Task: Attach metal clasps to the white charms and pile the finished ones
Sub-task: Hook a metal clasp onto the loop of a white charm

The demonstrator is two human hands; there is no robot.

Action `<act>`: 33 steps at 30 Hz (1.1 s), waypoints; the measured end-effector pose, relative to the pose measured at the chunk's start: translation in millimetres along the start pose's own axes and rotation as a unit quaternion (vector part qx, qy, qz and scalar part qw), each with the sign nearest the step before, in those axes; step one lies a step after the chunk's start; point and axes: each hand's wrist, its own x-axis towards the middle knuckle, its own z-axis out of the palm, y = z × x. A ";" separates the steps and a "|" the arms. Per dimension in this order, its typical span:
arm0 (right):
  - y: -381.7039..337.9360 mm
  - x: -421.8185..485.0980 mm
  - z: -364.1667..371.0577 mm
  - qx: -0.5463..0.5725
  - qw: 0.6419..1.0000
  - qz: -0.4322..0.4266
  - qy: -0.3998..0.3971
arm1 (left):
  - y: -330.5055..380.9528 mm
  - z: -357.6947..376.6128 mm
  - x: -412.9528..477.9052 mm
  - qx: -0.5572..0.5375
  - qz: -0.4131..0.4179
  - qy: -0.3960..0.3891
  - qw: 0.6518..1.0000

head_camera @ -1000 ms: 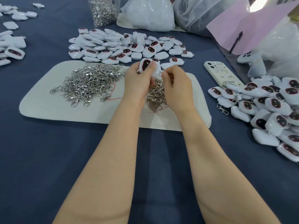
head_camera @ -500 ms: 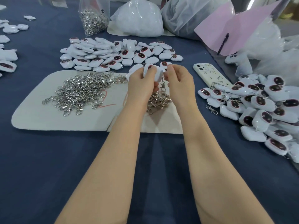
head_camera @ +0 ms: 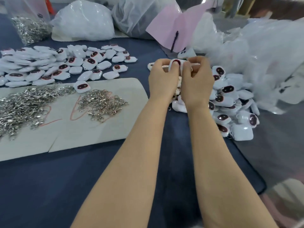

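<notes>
Two hands, left hand (head_camera: 162,79) and right hand (head_camera: 196,79), pinch one white charm (head_camera: 176,63) between curled fingers (head_camera: 195,60), just above the finished pile (head_camera: 230,102) on the right of the desk (head_camera: 49,186). Best bet: hold the charm's loop steady and check the clasp is seated before dropping. The clasp is hidden behind the fingers, and the plastic bags (head_camera: 263,55) are blurred.

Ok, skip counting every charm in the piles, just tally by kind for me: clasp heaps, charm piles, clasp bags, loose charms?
Clasp heaps on the beige mat: 2
Charm piles on the blue cloth: 2
Clasp bag: 1
Lone charm on the mat: 1
Held charm, between left hand and right hand: 1
Total: 7
</notes>
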 end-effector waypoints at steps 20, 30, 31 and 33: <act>29.5 21.4 -27.4 -0.175 0.984 0.016 0.036 | -11.8 43.9 10.7 0.230 0.028 -0.047 0.972; -29.6 -37.4 95.3 -0.034 0.965 -0.047 -0.257 | 5.6 -102.8 42.6 0.020 -0.005 0.197 0.980; -35.2 -47.0 110.9 -0.053 0.951 -0.064 -0.298 | 3.6 -120.5 44.9 0.012 -0.024 0.221 0.975; -45.0 -64.2 139.4 -0.096 0.922 -0.100 -0.361 | -0.7 -150.7 47.4 -0.003 -0.065 0.245 0.967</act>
